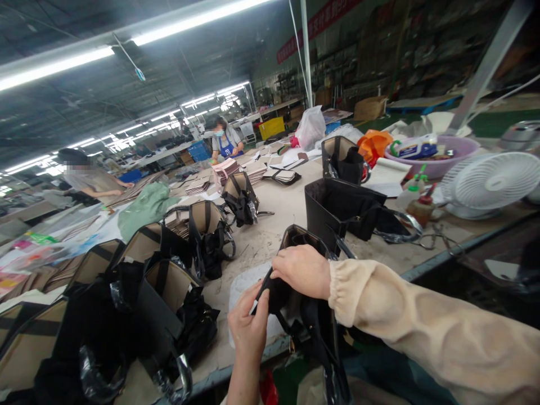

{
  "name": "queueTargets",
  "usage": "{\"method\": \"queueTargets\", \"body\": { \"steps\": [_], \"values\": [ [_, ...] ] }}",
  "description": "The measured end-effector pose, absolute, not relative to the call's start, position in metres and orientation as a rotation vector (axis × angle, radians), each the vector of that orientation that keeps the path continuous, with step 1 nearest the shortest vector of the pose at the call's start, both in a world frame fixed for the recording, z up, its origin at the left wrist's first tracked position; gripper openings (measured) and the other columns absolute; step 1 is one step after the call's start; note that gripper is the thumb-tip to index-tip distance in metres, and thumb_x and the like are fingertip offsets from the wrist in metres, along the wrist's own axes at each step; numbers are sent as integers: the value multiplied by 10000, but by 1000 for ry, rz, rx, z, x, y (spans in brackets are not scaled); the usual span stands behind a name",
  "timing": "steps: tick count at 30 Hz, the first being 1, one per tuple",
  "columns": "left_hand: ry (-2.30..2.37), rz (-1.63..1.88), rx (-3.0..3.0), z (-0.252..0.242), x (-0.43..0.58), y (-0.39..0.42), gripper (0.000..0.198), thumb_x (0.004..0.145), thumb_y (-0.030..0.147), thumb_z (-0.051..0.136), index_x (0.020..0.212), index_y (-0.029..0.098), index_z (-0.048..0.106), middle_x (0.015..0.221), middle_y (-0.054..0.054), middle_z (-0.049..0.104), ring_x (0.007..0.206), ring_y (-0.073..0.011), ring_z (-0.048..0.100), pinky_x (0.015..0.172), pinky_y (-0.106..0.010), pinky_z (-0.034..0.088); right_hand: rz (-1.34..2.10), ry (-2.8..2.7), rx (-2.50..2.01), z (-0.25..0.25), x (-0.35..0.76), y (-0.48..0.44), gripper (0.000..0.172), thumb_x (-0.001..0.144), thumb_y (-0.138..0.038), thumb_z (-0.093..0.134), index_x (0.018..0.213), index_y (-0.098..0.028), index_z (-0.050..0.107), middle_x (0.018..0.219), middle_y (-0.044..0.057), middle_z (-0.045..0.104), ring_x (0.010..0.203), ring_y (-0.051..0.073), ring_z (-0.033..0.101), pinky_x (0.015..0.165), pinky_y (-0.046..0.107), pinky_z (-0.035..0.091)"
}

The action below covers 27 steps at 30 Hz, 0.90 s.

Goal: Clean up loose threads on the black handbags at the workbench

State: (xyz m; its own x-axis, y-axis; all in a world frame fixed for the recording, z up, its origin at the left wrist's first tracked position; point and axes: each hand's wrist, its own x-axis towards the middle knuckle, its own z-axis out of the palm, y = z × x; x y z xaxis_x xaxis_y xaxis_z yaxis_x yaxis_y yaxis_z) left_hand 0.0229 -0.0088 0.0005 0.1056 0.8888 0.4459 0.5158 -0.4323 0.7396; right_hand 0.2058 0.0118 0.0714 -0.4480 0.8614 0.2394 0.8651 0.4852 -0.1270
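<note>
- Fluorescent tubes [200, 21] hang above our bench [259, 242].
- Our right hand [301, 271], palm down, grips a black handbag [312, 315] by its edge.
- Our left hand [248, 318], fingers upward, pinches that edge.
- Bag sits below both, at the bench's near side.

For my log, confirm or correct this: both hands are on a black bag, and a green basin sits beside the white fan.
The basin beside the white fan is purple, not green, as the head view shows; left hand and right hand are on a black bag.

On the beige worktable [264, 239], black bags [320, 211], a white fan [491, 183], a purple basin [464, 147] and small bottles [420, 211].
</note>
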Motion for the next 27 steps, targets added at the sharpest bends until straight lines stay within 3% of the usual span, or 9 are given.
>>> {"method": "queueTargets", "body": {
  "steps": [11,27],
  "values": [
    [1355,1242,1992,1,24,-9,184,785,247,577,913,196,699,949,-51,703,875,-194,646,817,-311,512,-15,-2442,-1502,69,203,12,247,884,-361,479,823,-164,613,820,57,649,784,174,609,650,255,397],
    [1382,1241,2009,20,40,-1,191,797,289,559,831,186,716,770,-44,655,746,-160,600,705,-278,488,146,-2432,-1522,66,209,18,236,883,-357,470,818,-194,629,844,29,649,805,153,602,664,241,393]
  ]
}}
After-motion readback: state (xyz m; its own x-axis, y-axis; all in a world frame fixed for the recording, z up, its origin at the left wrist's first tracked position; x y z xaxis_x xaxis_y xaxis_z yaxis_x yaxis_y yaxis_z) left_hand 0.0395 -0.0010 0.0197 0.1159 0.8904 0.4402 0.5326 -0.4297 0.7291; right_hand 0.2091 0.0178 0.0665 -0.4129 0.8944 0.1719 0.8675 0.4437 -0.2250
